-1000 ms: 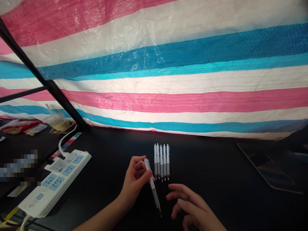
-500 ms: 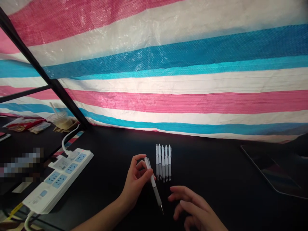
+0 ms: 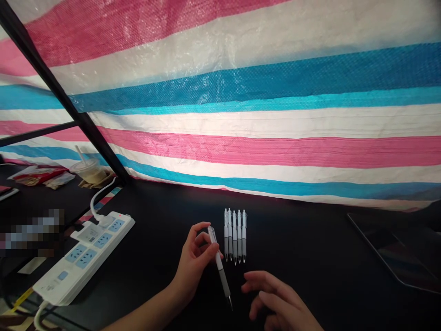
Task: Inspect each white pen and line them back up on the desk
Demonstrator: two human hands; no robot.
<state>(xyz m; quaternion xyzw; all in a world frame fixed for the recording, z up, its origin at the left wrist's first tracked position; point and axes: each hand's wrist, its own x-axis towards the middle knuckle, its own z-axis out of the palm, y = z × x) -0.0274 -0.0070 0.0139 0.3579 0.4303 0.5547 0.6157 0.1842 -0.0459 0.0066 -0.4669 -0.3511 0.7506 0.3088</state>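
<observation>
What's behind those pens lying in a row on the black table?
Behind the five pens, the black tabletop runs back to a pink, white and blue striped tarp. Anything behind the tarp is covered, so it can't be seen.

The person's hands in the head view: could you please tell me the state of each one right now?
Left hand: closed, holding a white retractable pen.
Right hand: open, holding nothing.
</observation>
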